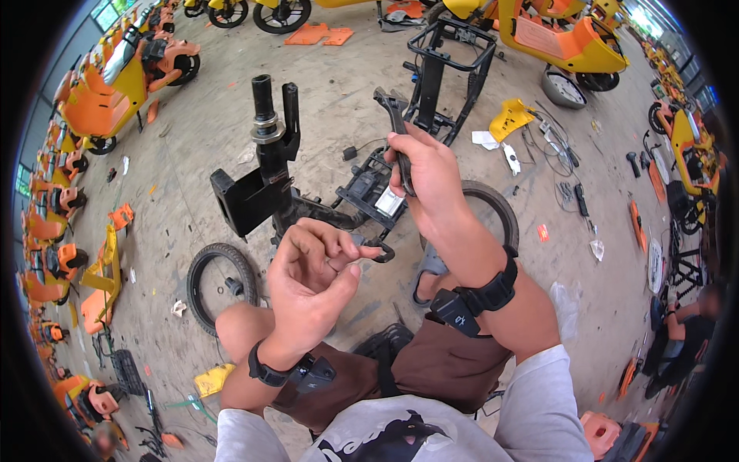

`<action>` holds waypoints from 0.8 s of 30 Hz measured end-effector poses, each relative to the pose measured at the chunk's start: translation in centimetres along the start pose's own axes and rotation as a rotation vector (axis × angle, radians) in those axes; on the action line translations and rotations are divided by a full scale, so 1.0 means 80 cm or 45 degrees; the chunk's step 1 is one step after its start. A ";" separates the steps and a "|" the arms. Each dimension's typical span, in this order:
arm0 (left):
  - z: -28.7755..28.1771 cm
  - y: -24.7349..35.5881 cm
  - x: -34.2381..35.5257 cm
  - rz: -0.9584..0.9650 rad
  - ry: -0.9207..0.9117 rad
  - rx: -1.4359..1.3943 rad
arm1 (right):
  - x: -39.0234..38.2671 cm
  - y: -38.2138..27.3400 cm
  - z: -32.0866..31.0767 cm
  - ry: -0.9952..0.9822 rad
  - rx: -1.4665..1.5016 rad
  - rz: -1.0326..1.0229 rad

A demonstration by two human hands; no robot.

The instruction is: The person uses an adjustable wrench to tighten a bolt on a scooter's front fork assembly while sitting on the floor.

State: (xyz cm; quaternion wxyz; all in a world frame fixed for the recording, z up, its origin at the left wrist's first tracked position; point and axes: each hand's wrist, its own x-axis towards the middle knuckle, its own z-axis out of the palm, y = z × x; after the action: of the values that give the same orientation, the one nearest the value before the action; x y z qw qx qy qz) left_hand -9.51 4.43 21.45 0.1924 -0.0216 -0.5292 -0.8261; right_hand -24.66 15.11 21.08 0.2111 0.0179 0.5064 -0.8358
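Note:
My right hand (433, 171) is closed around the handle of a dark adjustable wrench (397, 115), whose jaws point up and away from me. My left hand (312, 277) is held lower, its fingers partly curled and the index finger reaching to the right. At that fingertip sits a small black ring-like piece (389, 253), apparently hooked on the finger. Just beyond my hands stands a black scooter frame (308, 206). Its upright head tube (271, 158) carries silver threaded nuts (268, 129) near the top. The left hand overlaps the frame's near part.
A loose tyre (202, 269) lies at the left, and a wheel (508, 212) behind my right forearm. Another black frame (454, 77) stands farther off. Yellow-orange scooters (115, 92) line both sides. Cables (558, 142) and a yellow panel (510, 119) lie at right. A person (685, 331) sits far right.

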 end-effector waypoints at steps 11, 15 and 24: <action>-0.052 -0.028 0.013 -0.242 -0.036 0.168 | 0.006 0.002 0.002 0.033 -0.018 -0.002; -0.067 -0.035 0.012 -0.248 0.059 0.145 | 0.005 0.000 0.006 0.062 -0.027 0.025; -0.073 -0.031 0.009 -0.198 -0.008 0.131 | 0.003 0.001 0.007 0.053 -0.037 0.059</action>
State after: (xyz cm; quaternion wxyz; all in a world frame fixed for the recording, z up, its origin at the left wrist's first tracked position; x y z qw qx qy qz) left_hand -10.01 -0.04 16.87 0.1267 0.0270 -0.5717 -0.8102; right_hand -24.73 14.53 21.25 0.2201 0.0437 0.5223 -0.8227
